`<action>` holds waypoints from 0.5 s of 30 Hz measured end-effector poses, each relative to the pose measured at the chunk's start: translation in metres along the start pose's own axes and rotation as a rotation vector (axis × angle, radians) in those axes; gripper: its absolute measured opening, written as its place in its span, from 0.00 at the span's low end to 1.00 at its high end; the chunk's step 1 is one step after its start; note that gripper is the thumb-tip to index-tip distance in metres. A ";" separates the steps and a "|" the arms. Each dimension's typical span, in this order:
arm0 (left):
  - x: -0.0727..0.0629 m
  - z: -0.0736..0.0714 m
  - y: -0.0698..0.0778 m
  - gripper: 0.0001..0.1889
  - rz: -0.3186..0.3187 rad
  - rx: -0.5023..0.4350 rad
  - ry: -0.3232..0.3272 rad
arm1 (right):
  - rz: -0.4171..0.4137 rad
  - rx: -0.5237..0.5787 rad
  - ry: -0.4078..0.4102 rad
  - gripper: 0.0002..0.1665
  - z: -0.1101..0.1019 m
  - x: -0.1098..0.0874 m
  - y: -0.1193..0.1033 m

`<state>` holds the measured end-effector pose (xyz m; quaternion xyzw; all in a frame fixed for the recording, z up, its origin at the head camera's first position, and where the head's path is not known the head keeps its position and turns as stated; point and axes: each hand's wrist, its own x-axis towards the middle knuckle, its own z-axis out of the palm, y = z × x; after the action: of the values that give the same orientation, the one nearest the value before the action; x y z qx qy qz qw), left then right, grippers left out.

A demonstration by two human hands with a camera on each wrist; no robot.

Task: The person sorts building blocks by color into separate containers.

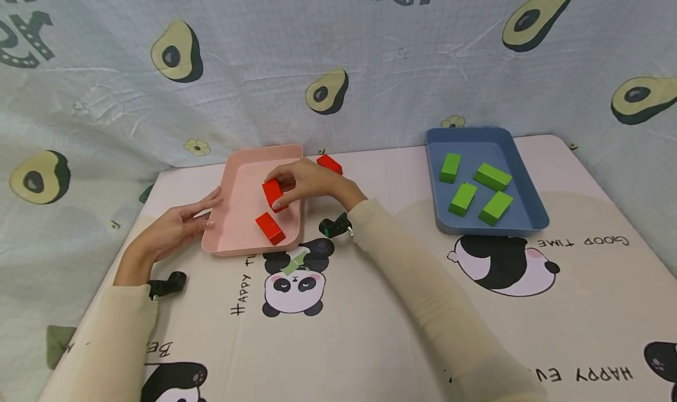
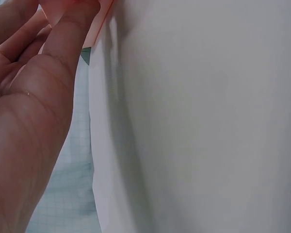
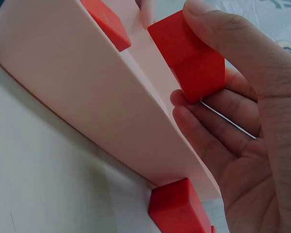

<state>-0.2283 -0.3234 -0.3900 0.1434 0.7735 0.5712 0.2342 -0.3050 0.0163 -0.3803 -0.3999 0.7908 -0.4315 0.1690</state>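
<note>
My right hand pinches a red block over the pink tray. In the right wrist view the held red block sits between thumb and fingers, above the tray's side wall. Another red block lies inside the tray near its front. A further red block stands on the table just outside the tray's right wall, partly hidden behind my right hand. My left hand touches the tray's left rim with its fingers extended. In the left wrist view only a corner of the tray shows past the fingers.
To the right stands a blue tray with several green blocks in it. A patterned cloth covers the table, and a curtain with avocado prints hangs behind it. Black wrist cameras stick out from both sleeves.
</note>
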 end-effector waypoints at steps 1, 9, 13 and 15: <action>0.000 0.000 0.000 0.33 -0.002 0.003 0.002 | 0.001 0.004 -0.002 0.33 0.000 0.001 0.000; 0.000 0.000 0.000 0.33 -0.006 0.048 0.017 | 0.022 0.013 0.000 0.33 0.002 0.007 0.002; 0.000 -0.001 -0.003 0.33 0.011 0.040 0.004 | 0.007 0.023 0.009 0.32 0.002 0.008 0.003; 0.000 -0.002 -0.003 0.33 0.015 0.033 0.000 | 0.008 0.021 0.010 0.32 0.002 0.009 0.002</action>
<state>-0.2294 -0.3255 -0.3927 0.1530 0.7819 0.5598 0.2276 -0.3103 0.0087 -0.3829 -0.3926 0.7886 -0.4411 0.1713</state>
